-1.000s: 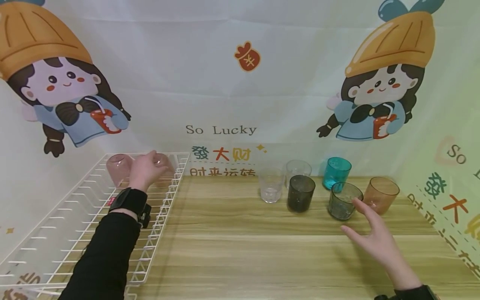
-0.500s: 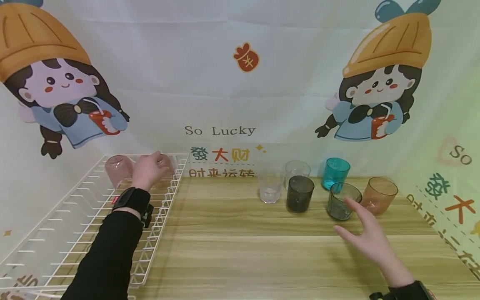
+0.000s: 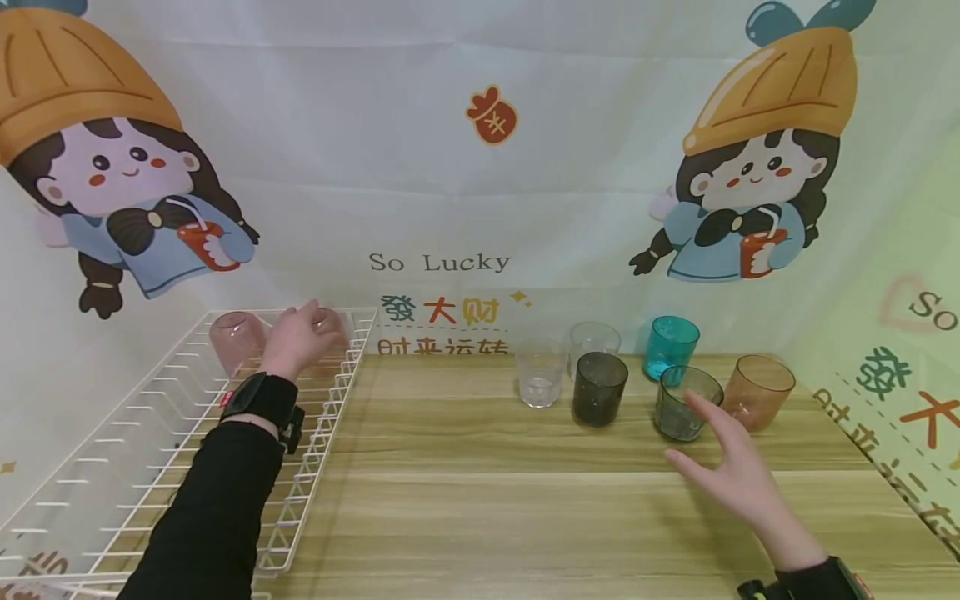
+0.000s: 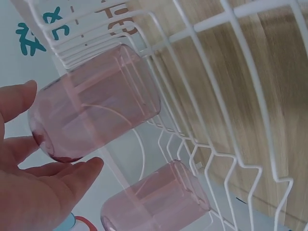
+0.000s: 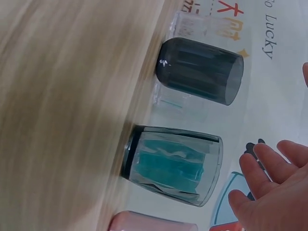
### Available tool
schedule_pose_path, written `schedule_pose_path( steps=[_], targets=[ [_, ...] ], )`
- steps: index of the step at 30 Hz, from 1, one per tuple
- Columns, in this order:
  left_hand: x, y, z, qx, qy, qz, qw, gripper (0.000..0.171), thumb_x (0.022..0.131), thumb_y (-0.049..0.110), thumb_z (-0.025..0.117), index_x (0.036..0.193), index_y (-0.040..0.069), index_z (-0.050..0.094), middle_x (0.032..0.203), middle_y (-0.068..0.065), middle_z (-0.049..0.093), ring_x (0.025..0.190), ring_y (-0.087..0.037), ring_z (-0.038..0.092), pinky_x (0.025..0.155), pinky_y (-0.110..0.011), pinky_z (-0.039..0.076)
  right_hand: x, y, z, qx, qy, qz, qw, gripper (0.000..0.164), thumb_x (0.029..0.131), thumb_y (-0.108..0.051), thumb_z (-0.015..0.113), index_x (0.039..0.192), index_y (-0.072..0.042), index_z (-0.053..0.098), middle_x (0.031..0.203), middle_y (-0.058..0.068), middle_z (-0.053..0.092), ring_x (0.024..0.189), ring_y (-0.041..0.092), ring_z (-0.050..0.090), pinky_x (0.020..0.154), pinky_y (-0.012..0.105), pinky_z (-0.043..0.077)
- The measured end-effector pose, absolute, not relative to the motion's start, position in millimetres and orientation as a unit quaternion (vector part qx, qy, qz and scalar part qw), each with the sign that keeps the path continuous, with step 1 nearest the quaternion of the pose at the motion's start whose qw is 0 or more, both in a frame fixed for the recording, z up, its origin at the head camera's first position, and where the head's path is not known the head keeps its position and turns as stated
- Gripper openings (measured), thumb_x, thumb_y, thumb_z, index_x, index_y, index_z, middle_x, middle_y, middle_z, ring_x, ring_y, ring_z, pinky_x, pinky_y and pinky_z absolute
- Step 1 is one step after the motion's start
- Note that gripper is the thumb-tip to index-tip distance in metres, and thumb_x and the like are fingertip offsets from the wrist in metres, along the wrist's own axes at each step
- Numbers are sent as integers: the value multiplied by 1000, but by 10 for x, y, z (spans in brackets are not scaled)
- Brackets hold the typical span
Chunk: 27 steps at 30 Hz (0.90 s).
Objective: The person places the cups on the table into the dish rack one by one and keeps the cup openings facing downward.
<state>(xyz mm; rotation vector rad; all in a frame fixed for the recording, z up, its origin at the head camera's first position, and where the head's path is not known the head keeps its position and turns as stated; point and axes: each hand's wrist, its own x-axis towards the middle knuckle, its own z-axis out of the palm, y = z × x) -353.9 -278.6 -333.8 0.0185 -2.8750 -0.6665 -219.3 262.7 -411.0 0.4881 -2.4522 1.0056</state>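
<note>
Near nine o'clock in the head view, the left hand (image 3: 294, 340) is holding the pink glass (image 4: 96, 103) loosely by its base end, with the thumb on one side and curved fingers on the other. That glass is sitting mouth-down inside the white wire rack (image 4: 209, 22), at its far end toward twelve o'clock. The other pink glass (image 3: 236, 340) is also sitting mouth-down there, at nine o'clock from the hand.

Toward four o'clock, the right hand (image 3: 735, 479) is hovering wide open, thumb and fingers spreading apart and holding nothing. The smoky grey glass (image 3: 677, 423) is standing upright at eleven o'clock from it, and the right wrist view is showing a gap between them. From the grey glass, the teal glass (image 3: 671, 346) is standing at twelve, the amber glass (image 3: 763, 390) at three and the black glass (image 3: 600, 392) at nine. From the black glass, one clear glass (image 3: 540, 379) is standing at nine, while a second clear glass (image 3: 596, 332) is showing partly hidden behind, at twelve
</note>
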Motion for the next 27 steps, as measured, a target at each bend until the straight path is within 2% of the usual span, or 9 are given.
schedule_pose_path(
  steps=[6,13,19,27],
  targets=[
    [-3487,-2764,-3201,1,-973,-213,93,73,93,34,48,146,-7,20,146,-36,26,136,-51,19,109,-60,25,-2238,2612,-4008,194,-886,351,231,78,75,-14,78,139,5,39,138,28,43,122,47,41,96,66,31],
    [-3448,-2712,-3053,-7,-971,-219,98,73,92,30,53,145,-9,22,144,-36,28,132,-51,25,107,-61,27,-2263,2624,-3930,199,-887,351,224,79,76,-16,77,142,-1,37,139,29,42,124,50,38,100,72,21],
    [-3419,-2667,-2990,-2,-971,-214,103,74,91,30,56,144,-9,22,141,-37,31,129,-51,30,105,-62,30,-2293,2629,-3904,201,-895,323,231,81,76,-18,79,143,-2,36,138,28,43,123,49,38,94,67,31],
    [-3347,-2653,-2895,-4,-974,-199,112,77,90,34,57,144,-10,23,140,-37,33,127,-51,32,103,-62,32,-2317,2647,-3901,202,-905,296,231,82,75,-20,79,142,0,36,137,29,44,121,49,40,93,67,33]
  ],
)
